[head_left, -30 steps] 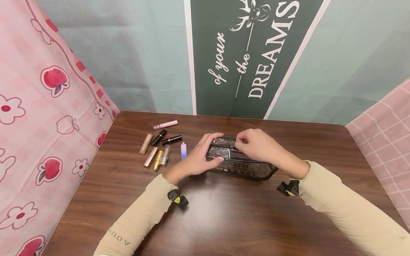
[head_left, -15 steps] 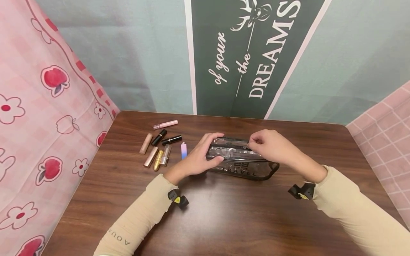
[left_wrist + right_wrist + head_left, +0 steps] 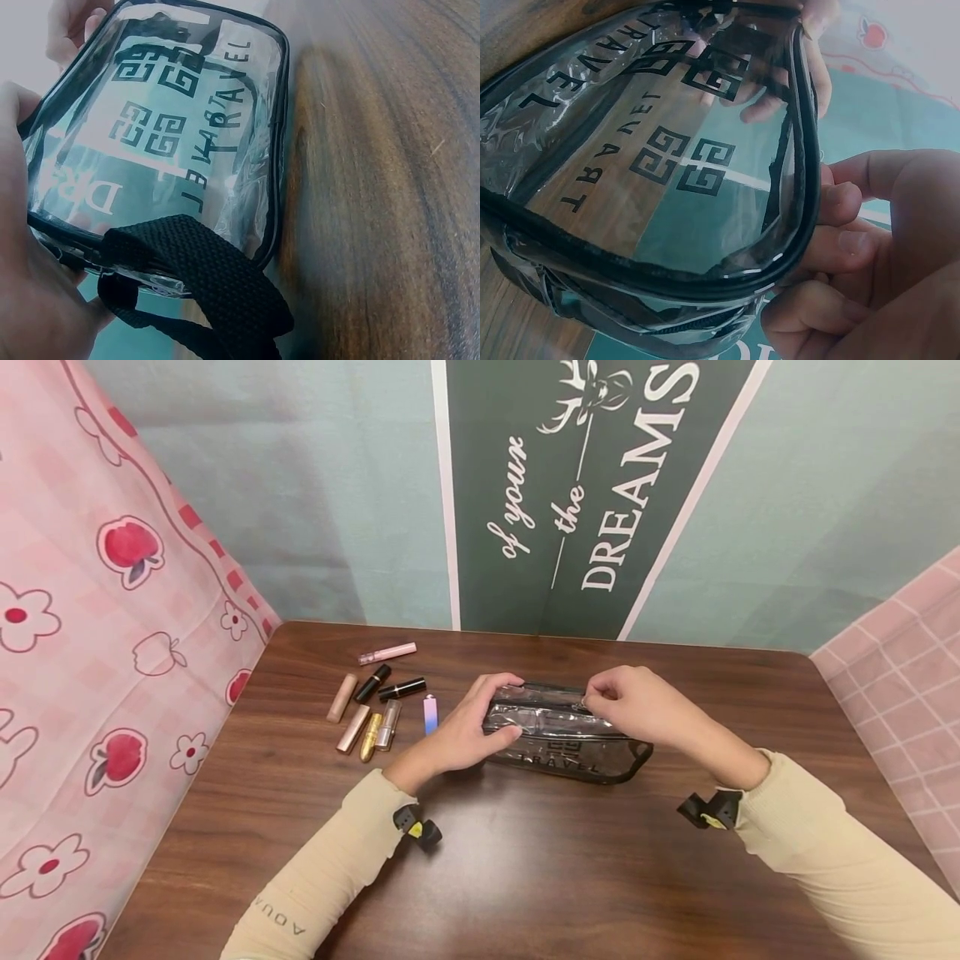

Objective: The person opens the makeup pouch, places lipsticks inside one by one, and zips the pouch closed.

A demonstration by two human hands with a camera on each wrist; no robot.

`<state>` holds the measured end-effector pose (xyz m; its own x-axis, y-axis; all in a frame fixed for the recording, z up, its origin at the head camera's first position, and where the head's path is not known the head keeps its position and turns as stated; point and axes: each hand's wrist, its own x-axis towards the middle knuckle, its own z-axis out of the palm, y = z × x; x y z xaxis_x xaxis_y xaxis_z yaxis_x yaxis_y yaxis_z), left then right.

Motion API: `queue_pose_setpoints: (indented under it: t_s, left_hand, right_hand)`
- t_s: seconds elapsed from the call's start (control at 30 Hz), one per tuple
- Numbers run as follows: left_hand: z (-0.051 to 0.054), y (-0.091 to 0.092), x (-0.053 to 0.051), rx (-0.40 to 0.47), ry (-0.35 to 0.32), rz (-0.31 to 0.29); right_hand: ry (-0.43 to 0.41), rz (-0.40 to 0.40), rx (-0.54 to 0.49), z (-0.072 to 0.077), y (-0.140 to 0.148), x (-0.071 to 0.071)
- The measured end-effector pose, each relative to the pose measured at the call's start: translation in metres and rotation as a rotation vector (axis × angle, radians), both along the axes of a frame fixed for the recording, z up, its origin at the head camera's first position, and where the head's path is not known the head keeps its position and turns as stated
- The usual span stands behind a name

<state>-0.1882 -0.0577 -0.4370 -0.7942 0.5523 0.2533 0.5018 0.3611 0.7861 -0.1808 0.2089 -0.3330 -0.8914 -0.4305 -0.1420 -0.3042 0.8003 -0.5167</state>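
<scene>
A clear zip pouch (image 3: 543, 766) with black trim and the word TRAVEL stands on the table. My left hand (image 3: 474, 727) holds its left end, thumb on the near side and fingers over the far side. At the pouch's top, my right hand (image 3: 637, 703) pinches the zipper pull (image 3: 582, 702) between thumb and curled forefinger; the pull is mostly hidden. A black strap (image 3: 187, 255) hangs from the pouch's end in the left wrist view. The right wrist view shows the clear wall (image 3: 622, 180) beside my curled right fingers (image 3: 851, 244).
Several lip products lie left of the pouch, among them a gold lipstick (image 3: 370, 737), a black tube (image 3: 402, 688) and a pink gloss (image 3: 387, 653). A pink-and-blue tube (image 3: 430, 714) lies close to my left wrist. Fabric backdrops border the wooden table (image 3: 525, 877).
My right hand has moved to the right along the top of the pouch with the zipper pull, then stayed nearly still. My left hand keeps its hold on the left end.
</scene>
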Motion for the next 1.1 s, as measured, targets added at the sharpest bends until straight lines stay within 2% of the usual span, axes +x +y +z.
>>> queue_pose_setpoints:
  t_s: [0.37,0.77,1.1]
  left_hand:
    - [0.001,0.0,0.0,-0.02,0.007,0.011]
    - [0.0,-0.004,-0.002,-0.013,0.014,0.01]
    - [0.001,-0.002,0.0,-0.028,-0.008,0.001]
  right_hand:
    - [0.022,-0.001,-0.001,0.001,0.001,0.0]
    - [0.019,-0.031,0.017,0.003,0.015,0.001]
    - [0.012,-0.023,0.018,0.001,0.024,0.005]
